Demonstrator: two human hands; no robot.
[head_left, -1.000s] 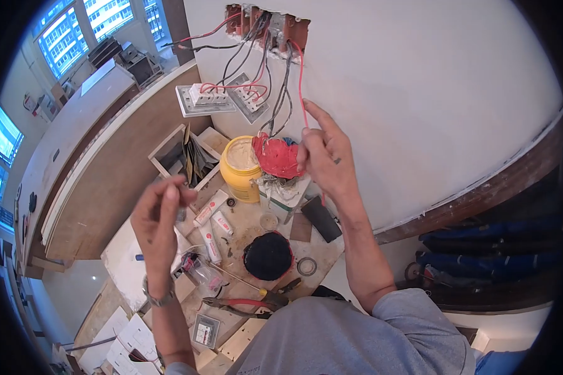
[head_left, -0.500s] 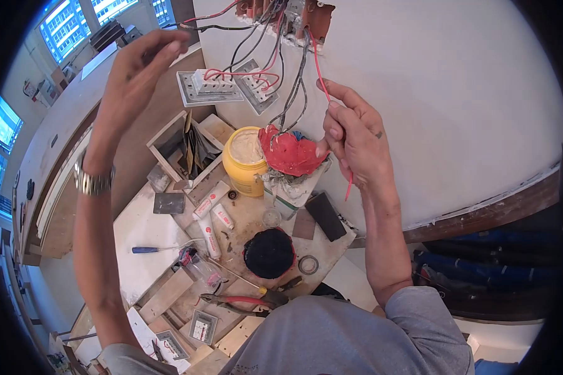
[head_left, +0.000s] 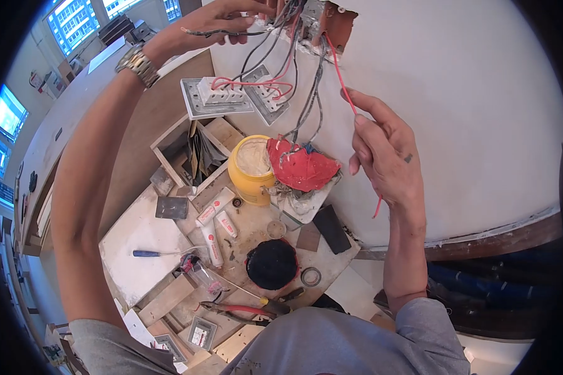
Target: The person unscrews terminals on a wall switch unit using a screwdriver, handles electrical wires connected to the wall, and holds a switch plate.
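Observation:
My right hand [head_left: 391, 153] pinches a red wire [head_left: 336, 65] that runs down from the reddish wall box [head_left: 342, 28]; its loose end hangs below the palm. Up at the left side of the box, my left hand [head_left: 231, 19] reaches among the wires with its fingers apart. A black wire [head_left: 200, 33] crosses in front of those fingers. Whether they touch any wire is hard to see. Beneath the box hang two white socket plates, a left one [head_left: 216, 106] and a right one [head_left: 272, 112], joined to red and black wires. More dark wires [head_left: 309, 103] dangle beside them.
Below stands a cluttered worktable with a yellow tub [head_left: 250, 181] of paste, a red cloth-like item [head_left: 303, 169], a wooden box [head_left: 169, 147], white tubes [head_left: 211, 244], a screwdriver [head_left: 147, 254], red-handled pliers [head_left: 238, 307] and a tape roll [head_left: 311, 276]. A white wall [head_left: 469, 112] rises at right.
My left hand has moved up and right, from open air to the wires beside the wall box. The right hand keeps its pinch on the red wire; the view has shifted slightly.

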